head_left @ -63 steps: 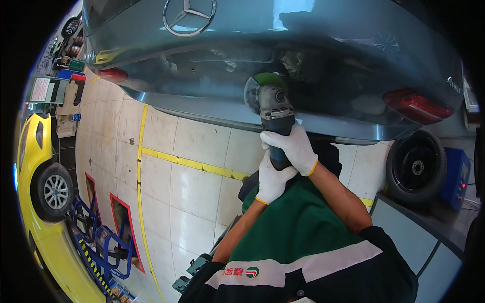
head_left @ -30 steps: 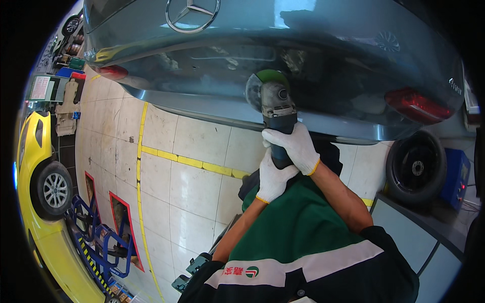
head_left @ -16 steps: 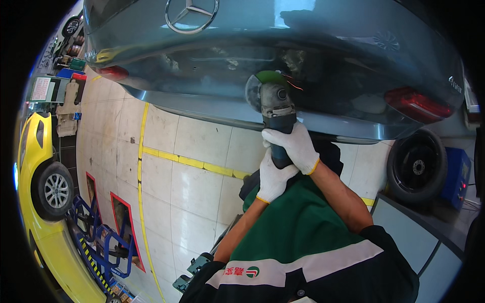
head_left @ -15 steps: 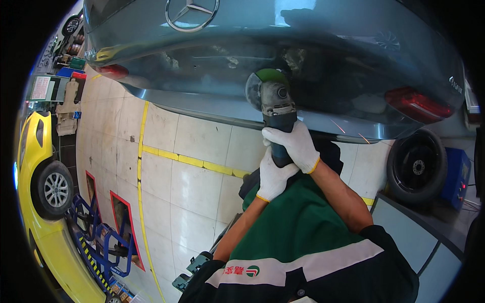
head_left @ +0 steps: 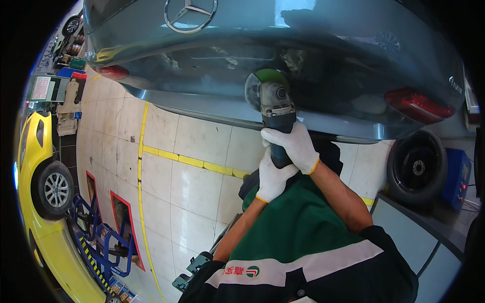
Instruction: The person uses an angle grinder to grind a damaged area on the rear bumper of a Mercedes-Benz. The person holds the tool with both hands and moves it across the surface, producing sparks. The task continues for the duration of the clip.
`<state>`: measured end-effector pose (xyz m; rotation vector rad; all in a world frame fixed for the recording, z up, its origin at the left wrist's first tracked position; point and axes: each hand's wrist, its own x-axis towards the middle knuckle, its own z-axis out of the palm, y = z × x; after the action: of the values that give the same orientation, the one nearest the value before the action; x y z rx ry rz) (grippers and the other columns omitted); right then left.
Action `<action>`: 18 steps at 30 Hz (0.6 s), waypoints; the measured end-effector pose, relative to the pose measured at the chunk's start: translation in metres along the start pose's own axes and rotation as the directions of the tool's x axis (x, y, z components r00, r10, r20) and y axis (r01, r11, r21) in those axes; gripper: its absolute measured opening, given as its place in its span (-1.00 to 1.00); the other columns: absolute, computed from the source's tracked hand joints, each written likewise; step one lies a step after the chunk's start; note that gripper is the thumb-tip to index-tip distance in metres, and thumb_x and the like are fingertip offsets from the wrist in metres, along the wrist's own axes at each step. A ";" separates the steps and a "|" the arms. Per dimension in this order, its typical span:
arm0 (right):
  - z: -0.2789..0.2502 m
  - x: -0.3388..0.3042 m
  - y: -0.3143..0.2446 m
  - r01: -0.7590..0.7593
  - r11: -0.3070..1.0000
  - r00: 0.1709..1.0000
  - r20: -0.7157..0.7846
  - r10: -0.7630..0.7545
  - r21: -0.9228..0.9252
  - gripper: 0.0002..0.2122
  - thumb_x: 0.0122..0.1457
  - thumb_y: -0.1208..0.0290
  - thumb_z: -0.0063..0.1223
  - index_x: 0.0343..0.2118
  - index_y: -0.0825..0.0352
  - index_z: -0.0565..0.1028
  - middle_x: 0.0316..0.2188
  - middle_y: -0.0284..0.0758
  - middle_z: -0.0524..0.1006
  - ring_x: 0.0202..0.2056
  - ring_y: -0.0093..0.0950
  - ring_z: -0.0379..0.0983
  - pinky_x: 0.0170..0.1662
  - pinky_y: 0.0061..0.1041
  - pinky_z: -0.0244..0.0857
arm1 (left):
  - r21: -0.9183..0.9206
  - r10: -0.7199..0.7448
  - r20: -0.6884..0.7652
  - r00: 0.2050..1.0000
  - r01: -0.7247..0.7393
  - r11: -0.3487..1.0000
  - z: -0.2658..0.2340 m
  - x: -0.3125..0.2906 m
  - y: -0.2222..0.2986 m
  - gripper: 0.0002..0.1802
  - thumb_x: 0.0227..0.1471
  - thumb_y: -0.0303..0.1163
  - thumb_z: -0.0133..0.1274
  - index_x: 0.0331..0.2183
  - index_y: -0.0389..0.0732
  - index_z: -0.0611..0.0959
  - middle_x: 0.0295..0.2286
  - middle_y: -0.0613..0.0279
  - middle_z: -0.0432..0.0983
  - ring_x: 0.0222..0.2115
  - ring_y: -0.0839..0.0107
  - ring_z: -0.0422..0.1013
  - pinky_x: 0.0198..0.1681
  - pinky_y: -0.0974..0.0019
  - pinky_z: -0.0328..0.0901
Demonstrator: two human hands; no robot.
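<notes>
Both my hands, in white knit gloves, are wrapped round an angle grinder with a dark body and a green disc guard. My right hand grips its middle, just behind the metal gear head. Lower down, my left hand is closed round the rear of the body. The grinder's head lies over the dark lower rear panel of a grey-blue car. I cannot tell whether the disc touches the panel. Scuffed, pale patches mark the panel beyond the grinder's head.
A red tail light sits right of the grinder. Farther right, a loose wheel stands beside a blue box. At the left are a yellow car and a blue lift frame. Yellow lines cross the tiled floor.
The grinder and both hands have shifted very slightly left. Orange sparks seen near the bumper's right side earlier no longer show. Both hands keep their grip.
</notes>
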<state>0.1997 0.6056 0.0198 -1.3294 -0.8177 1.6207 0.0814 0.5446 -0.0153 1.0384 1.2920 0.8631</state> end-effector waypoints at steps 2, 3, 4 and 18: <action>-0.001 0.001 0.001 -0.001 1.000 1.000 0.004 0.001 0.000 -0.79 0.10 0.36 0.40 -0.32 0.38 0.62 -0.46 -0.38 0.62 -0.43 -0.60 0.52 -0.29 -0.53 0.42 | 0.009 0.001 -0.002 1.000 -0.001 1.000 0.000 0.001 -0.003 -0.29 -0.25 -0.29 0.46 -0.03 -0.34 0.58 -0.20 0.07 0.67 -0.16 0.28 0.59 0.00 0.21 0.43; 0.000 0.000 0.001 0.000 1.000 1.000 0.005 0.000 0.009 -0.78 0.10 0.36 0.41 -0.32 0.38 0.62 -0.46 -0.38 0.63 -0.43 -0.60 0.52 -0.29 -0.53 0.42 | 0.024 0.015 -0.011 1.000 -0.014 1.000 0.000 0.000 -0.005 -0.29 -0.24 -0.28 0.46 -0.03 -0.34 0.58 -0.20 0.07 0.67 -0.16 0.28 0.59 0.00 0.21 0.43; 0.001 0.000 0.001 0.000 1.000 1.000 0.005 0.000 0.017 -0.78 0.09 0.36 0.41 -0.32 0.39 0.62 -0.45 -0.38 0.63 -0.43 -0.60 0.52 -0.29 -0.53 0.42 | 0.039 0.028 -0.019 0.999 -0.028 0.999 0.001 0.000 -0.005 -0.29 -0.24 -0.28 0.46 -0.03 -0.34 0.58 -0.20 0.07 0.67 -0.15 0.28 0.59 -0.01 0.21 0.43; 0.000 0.002 0.002 -0.005 1.000 1.000 0.019 0.005 0.010 -0.78 0.11 0.35 0.40 -0.30 0.38 0.62 -0.44 -0.39 0.62 -0.41 -0.61 0.52 -0.30 -0.52 0.42 | -0.004 -0.005 -0.014 1.000 0.005 1.000 0.001 0.000 0.001 -0.34 -0.21 -0.30 0.46 -0.05 -0.33 0.60 -0.21 0.09 0.67 -0.14 0.31 0.58 -0.01 0.22 0.43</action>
<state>0.1988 0.6070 0.0173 -1.3119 -0.8170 1.6410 0.0828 0.5446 -0.0146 1.0274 1.3037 0.8704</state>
